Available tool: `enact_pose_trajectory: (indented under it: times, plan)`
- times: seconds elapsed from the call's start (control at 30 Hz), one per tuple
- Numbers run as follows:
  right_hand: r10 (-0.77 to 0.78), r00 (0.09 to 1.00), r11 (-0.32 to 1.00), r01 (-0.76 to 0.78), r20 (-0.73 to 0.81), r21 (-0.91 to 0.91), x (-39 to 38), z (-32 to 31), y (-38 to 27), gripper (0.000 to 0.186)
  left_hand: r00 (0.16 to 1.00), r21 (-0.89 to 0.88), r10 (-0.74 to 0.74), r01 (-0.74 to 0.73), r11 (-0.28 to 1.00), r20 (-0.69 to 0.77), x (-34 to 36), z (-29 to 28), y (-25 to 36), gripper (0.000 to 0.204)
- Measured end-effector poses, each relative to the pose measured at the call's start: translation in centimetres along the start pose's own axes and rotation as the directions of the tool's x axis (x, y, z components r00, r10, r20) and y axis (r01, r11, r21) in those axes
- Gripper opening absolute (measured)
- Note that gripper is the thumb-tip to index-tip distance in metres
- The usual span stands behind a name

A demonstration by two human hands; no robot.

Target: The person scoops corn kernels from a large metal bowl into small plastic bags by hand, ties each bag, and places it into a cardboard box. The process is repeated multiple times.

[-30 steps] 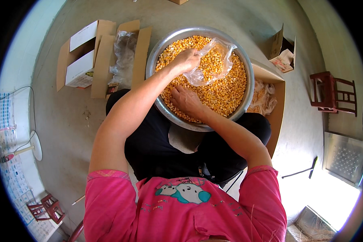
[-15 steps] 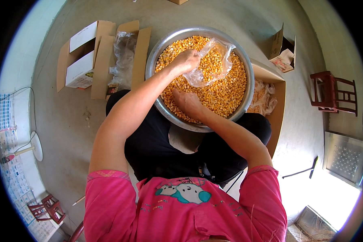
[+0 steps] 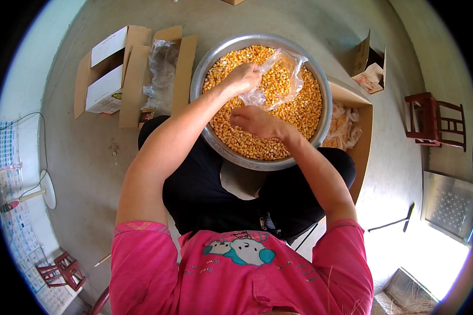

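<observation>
A wide metal basin (image 3: 327,107) full of yellow-orange corn kernels (image 3: 302,119) stands in front of my crossed legs. My left hand (image 3: 245,77) is closed on the edge of a clear plastic bag (image 3: 296,80), which lies spread over the far part of the corn with kernels showing in or through it. My right hand (image 3: 257,121) is just nearer, over the corn and below the bag's near edge. Its fingers are curled in; what they hold, if anything, is hidden.
Left of the basin stand an open cardboard box (image 3: 182,73) with clear plastic (image 3: 162,68) in it and a white-and-brown box (image 3: 104,93). A carton (image 3: 363,149) at the right holds bagged kernels (image 3: 345,131). Farther right are a small box (image 3: 369,63) and a wooden chair (image 3: 424,119).
My right hand has come up out of the corn and moved away from me toward the bag, its fingers now curled. My left hand stays on the bag.
</observation>
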State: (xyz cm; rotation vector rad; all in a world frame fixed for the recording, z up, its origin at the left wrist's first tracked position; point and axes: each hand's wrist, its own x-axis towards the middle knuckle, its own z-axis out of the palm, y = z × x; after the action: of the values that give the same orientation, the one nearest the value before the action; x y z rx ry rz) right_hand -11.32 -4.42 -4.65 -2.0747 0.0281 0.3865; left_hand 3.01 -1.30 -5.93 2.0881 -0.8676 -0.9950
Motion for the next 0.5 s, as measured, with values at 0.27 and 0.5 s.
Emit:
enact_pose_trajectory:
  times: [0.27, 0.5]
  plan:
    - [0.303, 0.910, 0.911, -0.189, -0.283, 0.367, -1.6, -6.1, 0.6, 0.026, 0.999, -0.001, 0.040, -0.040, 0.999, 0.019, 0.1, -0.2, -0.7, 0.029]
    - [0.535, 0.705, 0.652, 0.006, -0.466, 0.758, 0.3, -6.7, 5.8, 0.021, 0.997, 0.068, 0.042, -0.038, 0.997, -0.063, -0.6, 0.3, 0.4, 0.030]
